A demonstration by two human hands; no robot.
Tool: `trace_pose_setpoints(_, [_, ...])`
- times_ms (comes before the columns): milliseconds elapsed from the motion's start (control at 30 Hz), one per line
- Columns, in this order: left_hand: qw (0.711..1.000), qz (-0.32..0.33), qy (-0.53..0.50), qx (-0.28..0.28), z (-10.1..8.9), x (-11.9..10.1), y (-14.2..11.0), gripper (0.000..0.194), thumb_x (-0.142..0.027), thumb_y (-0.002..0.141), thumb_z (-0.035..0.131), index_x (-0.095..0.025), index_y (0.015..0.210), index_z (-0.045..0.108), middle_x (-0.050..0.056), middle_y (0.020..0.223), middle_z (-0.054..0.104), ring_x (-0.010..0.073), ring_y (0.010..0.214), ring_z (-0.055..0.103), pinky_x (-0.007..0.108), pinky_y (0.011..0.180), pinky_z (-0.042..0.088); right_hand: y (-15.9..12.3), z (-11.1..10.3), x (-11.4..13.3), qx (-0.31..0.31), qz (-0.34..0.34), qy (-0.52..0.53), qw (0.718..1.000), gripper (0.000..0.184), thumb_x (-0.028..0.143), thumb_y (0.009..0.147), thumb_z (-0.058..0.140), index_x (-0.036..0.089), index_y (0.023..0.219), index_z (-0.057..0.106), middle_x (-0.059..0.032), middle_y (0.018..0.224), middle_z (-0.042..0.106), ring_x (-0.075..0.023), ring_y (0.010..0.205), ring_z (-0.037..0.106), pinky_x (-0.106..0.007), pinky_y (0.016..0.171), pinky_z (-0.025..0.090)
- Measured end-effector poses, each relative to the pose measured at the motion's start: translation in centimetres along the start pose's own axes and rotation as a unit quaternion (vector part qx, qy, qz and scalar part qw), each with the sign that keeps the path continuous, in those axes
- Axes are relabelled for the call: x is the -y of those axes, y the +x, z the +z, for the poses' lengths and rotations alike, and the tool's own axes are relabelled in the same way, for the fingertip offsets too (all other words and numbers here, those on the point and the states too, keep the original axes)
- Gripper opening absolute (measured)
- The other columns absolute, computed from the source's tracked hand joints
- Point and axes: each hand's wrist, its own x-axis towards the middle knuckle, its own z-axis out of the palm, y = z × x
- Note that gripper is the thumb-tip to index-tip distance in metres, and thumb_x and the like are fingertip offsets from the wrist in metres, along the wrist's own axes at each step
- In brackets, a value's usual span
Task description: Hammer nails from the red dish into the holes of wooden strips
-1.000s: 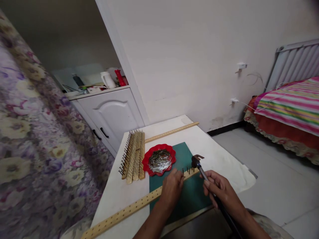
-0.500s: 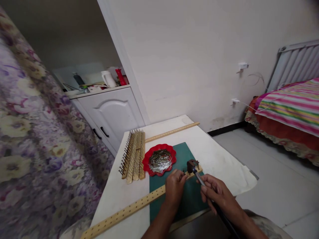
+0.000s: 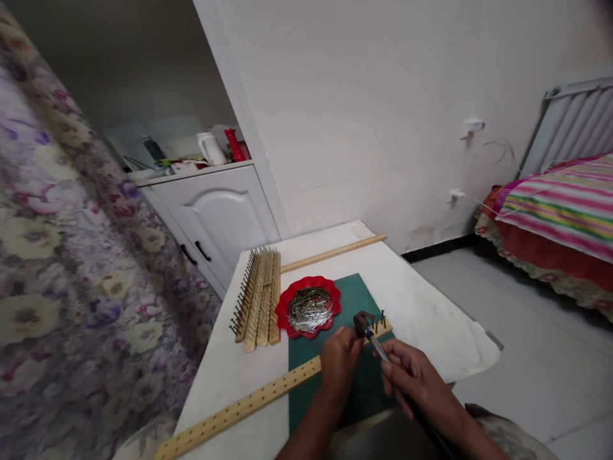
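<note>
My right hand is wrapped around the handle of a claw hammer. The hammer head is right at the fingertips of my left hand. Those fingers are pinched over a long wooden strip with rows of dark holes; the nail between them is mostly hidden by hand and hammer. Several nails stand upright in the strip's far right end. Under strip and hands lies a green mat. Beyond my left hand, a red scalloped dish holds a heap of loose nails.
Wooden strips bristling with nails stand side by side at the left of the white table. Another strip lies along the back. A cabinet, a floral curtain and a bed surround it.
The hammer head has shifted left and now covers my left fingertips, uncovering more of the nails at the strip's end. The view has moved slightly.
</note>
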Motion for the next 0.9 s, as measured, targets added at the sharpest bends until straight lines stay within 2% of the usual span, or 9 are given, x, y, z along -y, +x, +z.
trace_pose_setpoints(267, [1.0,-0.008,0.008,0.006,-0.1,-0.1,0.0,0.016,-0.016,0.079,0.048,-0.017,0.065,0.056,0.0,0.067,0.055,0.012,0.062,0.052,0.022,0.056,0.029,0.0,0.5,-0.2,0.005,0.006,0.003,1.0,0.021,0.038,0.088,0.049,0.017,0.09,0.05,0.0071,0.057,0.056,-0.002,0.028,0.039,-0.014,0.031,0.023])
trace_pose_setpoints(467, [1.0,0.013,0.001,0.015,-0.5,0.0,-0.3,0.015,-0.023,0.081,0.052,-0.017,0.069,0.058,0.001,0.07,0.057,0.0137,0.067,0.053,0.023,0.06,0.034,-0.1,-0.3,0.0,-0.021,-0.015,0.037,0.999,0.024,0.039,0.088,0.049,0.017,0.097,0.049,0.0067,0.058,0.057,-0.0015,0.027,0.038,-0.014,0.031,0.022])
trace_pose_setpoints(633, [0.999,0.024,0.02,0.014,-2.3,1.1,-1.5,0.01,-0.023,0.081,0.053,-0.019,0.084,0.061,0.003,0.081,0.058,0.0166,0.075,0.055,0.026,0.066,0.04,-0.1,-1.4,0.3,-0.063,-0.037,0.054,0.996,0.026,0.04,0.086,0.052,0.017,0.098,0.048,0.0055,0.06,0.058,-0.0022,0.029,0.04,-0.014,0.031,0.022])
trace_pose_setpoints(800, [0.995,0.043,0.088,0.011,-4.3,2.5,-3.5,0.019,-0.019,0.075,0.058,-0.022,0.094,0.061,0.006,0.098,0.056,0.0222,0.091,0.051,0.034,0.077,0.042,-0.2,-2.1,0.5,-0.096,-0.054,0.058,0.992,0.026,0.041,0.085,0.054,0.017,0.097,0.05,0.005,0.06,0.057,-0.0026,0.03,0.041,-0.015,0.033,0.025])
trace_pose_setpoints(900, [0.992,0.052,0.114,0.014,-4.6,3.1,-4.0,0.024,-0.014,0.078,0.053,-0.023,0.099,0.06,0.006,0.101,0.056,0.0227,0.093,0.049,0.037,0.08,0.04,-0.3,-2.3,0.5,-0.109,-0.057,0.058,0.991,0.025,0.039,0.086,0.052,0.017,0.099,0.051,0.005,0.061,0.057,-0.0032,0.032,0.042,-0.016,0.034,0.026])
